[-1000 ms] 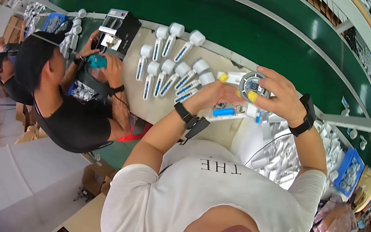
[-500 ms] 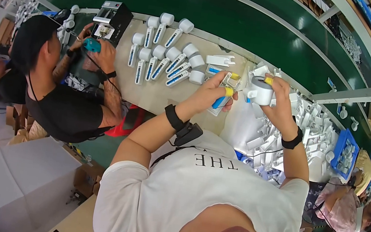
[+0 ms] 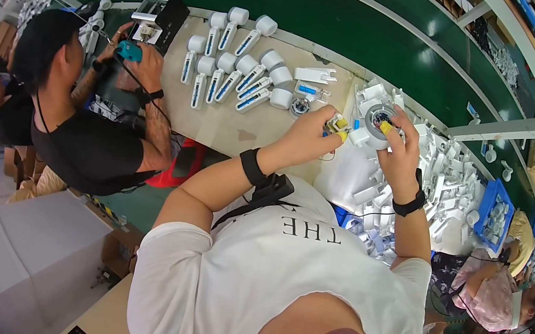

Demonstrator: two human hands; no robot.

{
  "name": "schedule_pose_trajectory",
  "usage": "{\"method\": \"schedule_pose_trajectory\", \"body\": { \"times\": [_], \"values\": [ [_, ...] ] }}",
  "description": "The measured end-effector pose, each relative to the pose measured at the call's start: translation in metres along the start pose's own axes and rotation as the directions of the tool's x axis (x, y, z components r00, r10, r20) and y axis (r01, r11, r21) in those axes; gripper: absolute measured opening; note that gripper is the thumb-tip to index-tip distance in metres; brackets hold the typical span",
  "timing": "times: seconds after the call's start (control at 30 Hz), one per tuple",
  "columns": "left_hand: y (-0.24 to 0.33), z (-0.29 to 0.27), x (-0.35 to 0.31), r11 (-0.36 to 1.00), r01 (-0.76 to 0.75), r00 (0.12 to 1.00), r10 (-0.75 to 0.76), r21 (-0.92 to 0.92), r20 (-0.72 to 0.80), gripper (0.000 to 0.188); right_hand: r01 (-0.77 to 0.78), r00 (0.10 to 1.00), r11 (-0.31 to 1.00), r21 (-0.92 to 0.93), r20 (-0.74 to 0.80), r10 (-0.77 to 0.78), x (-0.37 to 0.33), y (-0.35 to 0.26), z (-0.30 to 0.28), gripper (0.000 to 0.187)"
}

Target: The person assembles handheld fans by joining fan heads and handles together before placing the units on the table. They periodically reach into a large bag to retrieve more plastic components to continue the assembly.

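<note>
In my right hand [image 3: 400,149] is a round white housing [image 3: 372,141], its face turned up and small dark parts showing inside the ring. Yellow covers show on fingertips of both hands. My left hand [image 3: 310,137] is closed, pinching a small pale piece [image 3: 336,123] just left of the housing; the fingers hide much of it, so its kind is unclear. A short white stub with a blue end [image 3: 357,124] lies between the two hands. Beyond my left hand are a small round metallic part [image 3: 300,107] and a white handle shell with a blue insert [image 3: 308,90].
Several white round-headed units with blue-striped handles [image 3: 230,85] lie in rows on the table. Loose white parts [image 3: 441,186] are heaped at right, beside a blue bin [image 3: 496,216]. At left a co-worker [image 3: 90,127] holds a teal tool [image 3: 130,50] by a black machine [image 3: 158,16].
The round housing has turned in my right hand, so its inside now shows. My left hand has rolled over, and the blue part beneath its fingers is no longer visible there.
</note>
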State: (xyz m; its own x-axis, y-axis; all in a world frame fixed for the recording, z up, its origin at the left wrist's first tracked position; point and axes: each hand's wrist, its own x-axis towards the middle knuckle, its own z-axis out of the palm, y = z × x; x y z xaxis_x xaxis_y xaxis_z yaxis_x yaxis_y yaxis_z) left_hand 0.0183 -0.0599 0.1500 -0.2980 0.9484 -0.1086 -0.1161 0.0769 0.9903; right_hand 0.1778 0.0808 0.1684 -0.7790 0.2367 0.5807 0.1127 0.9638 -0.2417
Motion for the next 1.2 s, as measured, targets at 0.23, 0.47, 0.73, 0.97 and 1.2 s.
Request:
{"method": "schedule_pose_trajectory", "body": {
  "times": [0.23, 0.47, 0.73, 0.97, 1.2],
  "values": [
    [-0.007, -0.011, 0.006, 0.876, -0.141, 0.986, 0.166, 0.462, -0.013, 0.033, -0.164, 0.979, 0.965, 0.206, 0.156, 0.133, 0.003, -0.007, -0.01, 0.044],
    [-0.006, -0.009, 0.006, 0.86, -0.156, 0.965, 0.028, 0.486, 0.259, 0.032, -0.374, 0.858, 0.768, 0.519, 0.507, 0.075, 0.033, -0.007, -0.038, 0.047],
    [-0.033, -0.004, -0.009, 0.813, -0.046, 0.951, -0.142, 0.581, 0.273, 0.032, -0.58, 0.703, 0.678, 0.452, 0.698, 0.137, -0.006, 0.002, -0.006, 0.038],
    [-0.044, -0.006, -0.005, 0.89, 0.361, 0.818, -0.445, 0.279, 0.364, 0.02, -0.623, 0.739, 0.52, 0.584, 0.657, 0.148, -0.039, 0.014, 0.026, 0.039],
    [-0.038, -0.007, 0.014, 0.828, 0.445, 0.888, -0.357, -0.341, 0.29, 0.024, -0.561, 0.805, 0.828, 0.007, 0.236, 0.544, -0.094, 0.151, 0.042, 0.029]
  ]
}}
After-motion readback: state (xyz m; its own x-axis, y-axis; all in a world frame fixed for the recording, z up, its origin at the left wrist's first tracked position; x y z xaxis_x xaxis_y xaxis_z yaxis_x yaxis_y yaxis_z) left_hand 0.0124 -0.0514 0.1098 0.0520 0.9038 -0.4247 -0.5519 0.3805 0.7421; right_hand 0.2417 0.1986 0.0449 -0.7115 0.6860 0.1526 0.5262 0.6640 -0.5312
